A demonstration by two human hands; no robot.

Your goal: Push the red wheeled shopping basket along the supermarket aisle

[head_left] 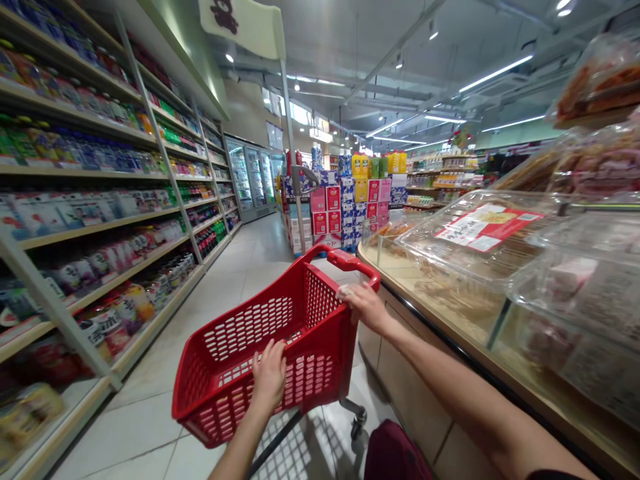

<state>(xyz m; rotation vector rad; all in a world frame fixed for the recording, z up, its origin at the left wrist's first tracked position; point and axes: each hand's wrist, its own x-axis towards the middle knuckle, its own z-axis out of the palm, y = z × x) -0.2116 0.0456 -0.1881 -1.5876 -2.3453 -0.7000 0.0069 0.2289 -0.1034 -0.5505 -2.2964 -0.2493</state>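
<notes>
Gripping the corner: the right hand (367,307) is clamped on the handle-end corner of the red shopping cart (313,348), with a small whitish wad (344,292) at its fingers; what the wad is cannot be told.
Gripping the side: the left hand (269,377) hooks over the cart's near long rim, palm outside, fingertips on the basket side.
Cart from hands: it stands directly ahead of the person, its body reaching leftward and forward from the right hand; the left hand sits partway along the near side.
Long axis: slanting across the view, from the handle end at upper right to the far end at lower left.
Nearer to handle: the right hand, just beside the red handle (345,260).
Cart to bench: the handle end is close by the bench (400,343) on the right; any contact is hard to judge.
Tray label: on the bench, a clear plastic tray (425,240) carries a red-and-white label (490,227) with Chinese characters, too soft to read, and a code patch.
Left shelves: drinks and packets line the shelves (95,172); large characters show on some lower packs, none surely legible.
Carton stack: red, pink and blue cartons (333,199) stand beyond the cart, their print too small to read.
Overhead sign: a pale sign (255,27) bears a dark bear figure (224,15), with no readable writing.
</notes>
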